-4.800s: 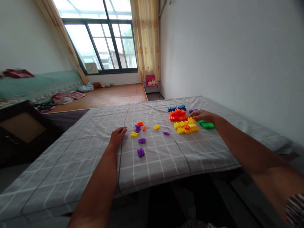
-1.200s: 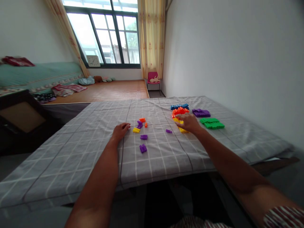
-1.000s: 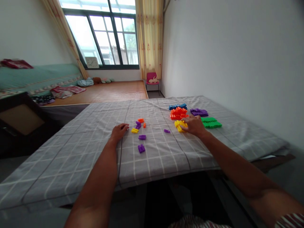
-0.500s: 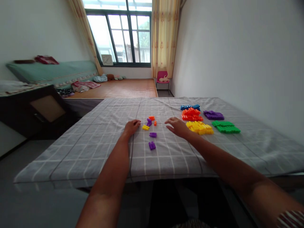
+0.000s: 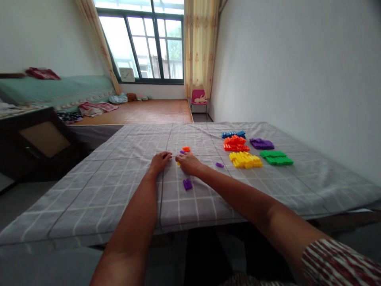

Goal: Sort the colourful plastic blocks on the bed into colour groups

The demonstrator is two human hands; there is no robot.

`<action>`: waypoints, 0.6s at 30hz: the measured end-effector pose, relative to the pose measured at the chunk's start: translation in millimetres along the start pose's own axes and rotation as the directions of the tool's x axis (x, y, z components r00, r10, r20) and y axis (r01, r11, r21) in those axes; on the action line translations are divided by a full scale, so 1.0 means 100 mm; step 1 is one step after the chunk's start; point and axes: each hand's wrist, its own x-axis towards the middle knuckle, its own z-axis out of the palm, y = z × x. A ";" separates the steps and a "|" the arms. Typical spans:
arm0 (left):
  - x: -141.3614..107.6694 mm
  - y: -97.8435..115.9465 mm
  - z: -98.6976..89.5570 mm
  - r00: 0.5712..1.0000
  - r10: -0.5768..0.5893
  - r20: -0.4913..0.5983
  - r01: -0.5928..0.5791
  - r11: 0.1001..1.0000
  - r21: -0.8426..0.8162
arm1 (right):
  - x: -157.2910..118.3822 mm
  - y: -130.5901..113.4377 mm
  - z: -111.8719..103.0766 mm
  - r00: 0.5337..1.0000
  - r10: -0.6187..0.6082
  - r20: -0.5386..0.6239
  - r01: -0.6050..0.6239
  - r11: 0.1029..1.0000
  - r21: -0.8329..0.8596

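Observation:
My right hand (image 5: 188, 163) reaches down over a small group of plastic building pieces, its fingers bent together at the tips; what lies between them is hidden. Around its fingertips show parts of a yellow piece (image 5: 178, 163) and a purple piece (image 5: 181, 152), with an orange piece (image 5: 186, 149) just beyond. Just left of the group, my left hand (image 5: 161, 161) rests on the cloth with curled fingers; I cannot make out anything in it. Nearer to me lies a purple piece (image 5: 187, 184). Another purple piece (image 5: 219, 165) lies right of my right wrist.
On the table's right side stand sorted heaps of pieces: blue (image 5: 233, 135), red-orange (image 5: 235, 143), yellow (image 5: 245, 160), purple (image 5: 262, 143) and green (image 5: 276, 157). A grey checked cloth (image 5: 113, 190) covers the table. Beyond are a bed (image 5: 154, 110) and a pink chair (image 5: 198, 96).
My right hand has moved left and come down onto the small group, covering part of it. A purple piece now shows where that hand was. My left hand stays nearly in place; the view has shifted slightly.

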 end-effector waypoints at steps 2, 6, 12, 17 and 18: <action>0.01 -0.03 0.01 1.000 -0.014 0.001 0.014 1.000 -0.009 | -0.17 0.04 -0.13 0.998 -0.009 -0.059 0.014 0.996 0.091; 0.02 -0.08 0.01 1.000 -0.009 -0.006 0.009 1.000 -0.015 | -0.72 0.40 -0.36 0.965 0.089 -0.248 0.000 0.941 0.338; 0.02 -0.06 -0.01 1.000 -0.026 -0.005 0.026 0.999 -0.043 | -1.79 1.55 -0.57 0.754 0.509 -0.415 -0.434 0.860 0.267; -0.01 0.04 -0.06 0.999 -0.041 -0.019 0.040 0.999 -0.024 | -2.26 2.05 -0.55 0.593 0.690 -0.415 -0.688 0.702 0.183; -0.01 0.05 -0.07 0.999 -0.038 -0.023 0.038 0.999 -0.022 | -2.28 2.06 -0.53 0.591 0.697 -0.406 -0.703 0.692 0.166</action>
